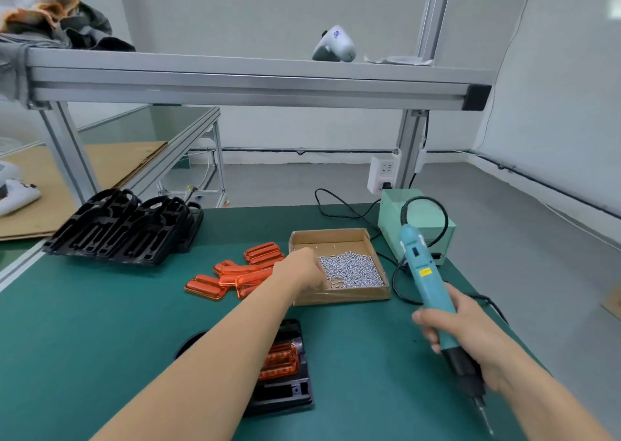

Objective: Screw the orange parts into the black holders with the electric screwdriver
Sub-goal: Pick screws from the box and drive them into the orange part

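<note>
Centre frame, my left hand [302, 267] dips into the cardboard box [339, 239] of screws [353, 269]; fingers hidden, can't tell if pinching. Right hand [470, 336] grips electric screwdriver [426, 272], bit down. Orange part [280, 361] sits in black holder [285, 390], bottom centre, under my forearm — arm could nudge it & shift alignment.

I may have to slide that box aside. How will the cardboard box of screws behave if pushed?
The box is low and wide, so it likely slides rather than tips. The screws lie loose in a heap, so they would probably shift and rattle. Its thin walls may flex.
</note>
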The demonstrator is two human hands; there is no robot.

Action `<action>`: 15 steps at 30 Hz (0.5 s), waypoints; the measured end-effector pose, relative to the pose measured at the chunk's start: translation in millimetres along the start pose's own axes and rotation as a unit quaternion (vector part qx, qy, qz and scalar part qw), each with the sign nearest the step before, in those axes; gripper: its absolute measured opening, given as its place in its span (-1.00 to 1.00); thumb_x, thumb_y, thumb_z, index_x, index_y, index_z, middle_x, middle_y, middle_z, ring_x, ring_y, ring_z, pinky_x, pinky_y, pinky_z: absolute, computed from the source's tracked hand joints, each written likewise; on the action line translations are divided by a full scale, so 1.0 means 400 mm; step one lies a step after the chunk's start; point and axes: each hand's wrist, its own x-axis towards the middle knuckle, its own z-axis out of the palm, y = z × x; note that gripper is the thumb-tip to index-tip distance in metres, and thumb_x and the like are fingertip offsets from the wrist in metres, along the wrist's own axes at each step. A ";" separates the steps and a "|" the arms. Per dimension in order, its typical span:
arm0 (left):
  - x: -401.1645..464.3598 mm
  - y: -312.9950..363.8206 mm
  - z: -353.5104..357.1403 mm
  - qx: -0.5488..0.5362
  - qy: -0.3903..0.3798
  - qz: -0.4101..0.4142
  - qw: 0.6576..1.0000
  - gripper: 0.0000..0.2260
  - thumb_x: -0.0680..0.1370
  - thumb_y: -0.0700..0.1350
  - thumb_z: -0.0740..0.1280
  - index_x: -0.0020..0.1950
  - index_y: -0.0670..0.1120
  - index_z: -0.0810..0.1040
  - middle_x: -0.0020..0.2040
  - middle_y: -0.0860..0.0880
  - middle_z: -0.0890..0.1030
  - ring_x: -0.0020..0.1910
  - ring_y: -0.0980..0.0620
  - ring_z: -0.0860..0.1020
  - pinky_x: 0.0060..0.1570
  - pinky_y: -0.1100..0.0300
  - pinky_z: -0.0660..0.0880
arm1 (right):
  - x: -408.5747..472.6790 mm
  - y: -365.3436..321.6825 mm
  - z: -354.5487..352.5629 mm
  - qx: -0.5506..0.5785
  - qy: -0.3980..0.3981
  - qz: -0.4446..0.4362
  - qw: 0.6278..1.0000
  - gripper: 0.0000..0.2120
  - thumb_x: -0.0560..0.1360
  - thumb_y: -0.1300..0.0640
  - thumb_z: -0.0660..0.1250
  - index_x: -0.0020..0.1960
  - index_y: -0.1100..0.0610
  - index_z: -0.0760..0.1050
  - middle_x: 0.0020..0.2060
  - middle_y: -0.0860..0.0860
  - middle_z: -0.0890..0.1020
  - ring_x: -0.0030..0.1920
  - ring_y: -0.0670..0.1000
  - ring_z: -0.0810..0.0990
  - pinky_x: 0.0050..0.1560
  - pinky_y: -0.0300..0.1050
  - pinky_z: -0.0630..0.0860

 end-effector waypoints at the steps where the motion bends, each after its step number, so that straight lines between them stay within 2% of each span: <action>1: 0.005 0.004 -0.001 0.030 -0.001 -0.003 1.000 -0.87 0.46 -0.21 0.39 -0.05 -0.08 0.69 0.01 0.01 0.66 0.09 -0.02 0.54 0.15 0.02 0.48 | 0.005 -0.007 0.010 0.030 0.001 -0.012 0.999 -0.65 0.39 0.30 0.45 0.13 0.16 0.44 -0.49 0.10 0.41 -0.51 -0.01 0.34 -0.49 -0.20 0.40; 3: 0.014 0.008 0.004 0.074 0.008 -0.001 0.997 -0.84 0.46 -0.21 0.35 0.00 -0.10 0.66 0.03 -0.02 0.65 0.11 -0.06 0.54 0.15 0.01 0.47 | 0.017 -0.021 0.031 0.107 0.001 -0.032 0.994 -0.68 0.44 0.34 0.38 0.14 0.13 0.44 -0.48 0.05 0.39 -0.52 -0.03 0.33 -0.50 -0.18 0.39; 6: 0.021 0.014 0.018 0.125 0.026 0.008 0.992 -0.85 0.49 -0.19 0.33 0.01 -0.12 0.63 0.00 -0.04 0.65 0.04 -0.06 0.58 0.10 0.05 0.51 | 0.027 -0.043 0.053 0.201 -0.007 -0.071 0.977 -0.61 0.31 0.30 0.44 0.08 0.13 0.43 -0.47 -0.02 0.40 -0.54 -0.06 0.34 -0.53 -0.20 0.39; 8: 0.024 0.016 0.022 0.134 0.025 0.016 0.991 -0.86 0.50 -0.19 0.33 0.02 -0.14 0.62 -0.01 -0.06 0.65 0.02 -0.07 0.59 0.08 0.04 0.53 | 0.027 -0.059 0.064 0.247 -0.014 -0.092 0.964 -0.62 0.25 0.25 0.41 0.04 0.11 0.41 -0.45 -0.02 0.41 -0.54 -0.06 0.33 -0.54 -0.20 0.38; 13: 0.027 0.017 0.023 0.152 0.023 0.042 0.987 -0.86 0.49 -0.20 0.30 0.00 -0.16 0.61 -0.01 -0.08 0.65 0.02 -0.10 0.59 0.06 0.06 0.52 | 0.025 -0.075 0.090 0.317 -0.020 -0.119 0.941 -0.66 0.26 0.32 0.40 -0.06 0.07 0.39 -0.43 -0.01 0.38 -0.53 -0.07 0.33 -0.53 -0.22 0.37; 15: 0.025 0.018 0.024 0.178 0.038 0.051 0.982 -0.90 0.50 -0.17 0.28 -0.06 -0.14 0.57 -0.04 -0.06 0.63 -0.01 -0.09 0.56 0.03 0.09 0.41 | 0.022 -0.074 0.102 0.329 -0.011 -0.124 0.936 -0.74 0.32 0.33 0.35 -0.11 0.06 0.38 -0.45 -0.01 0.36 -0.53 -0.07 0.33 -0.52 -0.22 0.37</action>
